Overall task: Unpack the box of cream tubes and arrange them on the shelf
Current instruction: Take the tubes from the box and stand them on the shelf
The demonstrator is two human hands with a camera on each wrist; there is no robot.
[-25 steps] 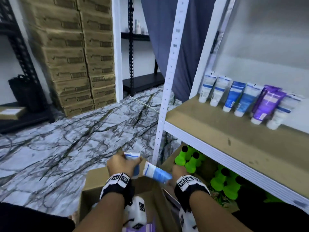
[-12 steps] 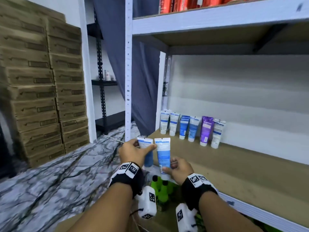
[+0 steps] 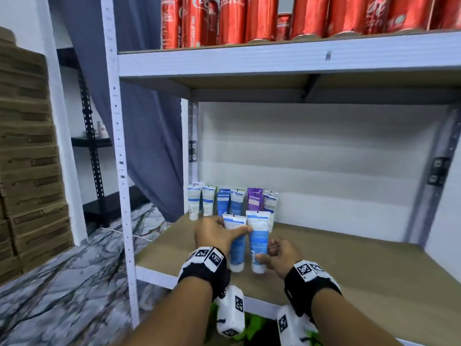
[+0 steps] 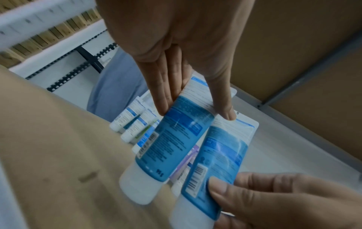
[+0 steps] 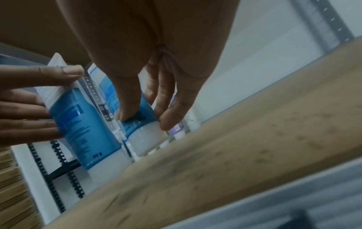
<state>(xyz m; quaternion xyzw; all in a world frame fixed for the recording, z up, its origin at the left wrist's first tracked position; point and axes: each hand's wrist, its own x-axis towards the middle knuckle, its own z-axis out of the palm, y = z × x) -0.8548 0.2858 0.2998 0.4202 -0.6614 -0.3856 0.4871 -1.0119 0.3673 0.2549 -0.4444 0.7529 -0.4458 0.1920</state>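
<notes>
Two blue-and-white cream tubes stand cap-down over the brown shelf board (image 3: 349, 265), near its front. My left hand (image 3: 219, 236) pinches the left tube (image 3: 236, 248) near its crimped top, thumb in front (image 4: 221, 99) and fingers behind. My right hand (image 3: 279, 253) pinches the right tube (image 3: 258, 245) low, just above its white cap (image 5: 145, 139). Whether the caps touch the board I cannot tell. A row of several tubes (image 3: 232, 201), white, blue and one purple (image 3: 254, 201), stands behind against the back wall at the left. The box is out of view.
The upper shelf (image 3: 274, 58) carries several red cans (image 3: 232, 18) close overhead. A white upright post (image 3: 119, 146) bounds the shelf on the left. Stacked cardboard cartons (image 3: 27, 158) stand far left on the marble floor. Green bottles (image 3: 252, 323) sit on the level below.
Both hands have risen from the box and moved forward over the shelf board, each carrying a tube, now held upright and side by side close to the standing row.
</notes>
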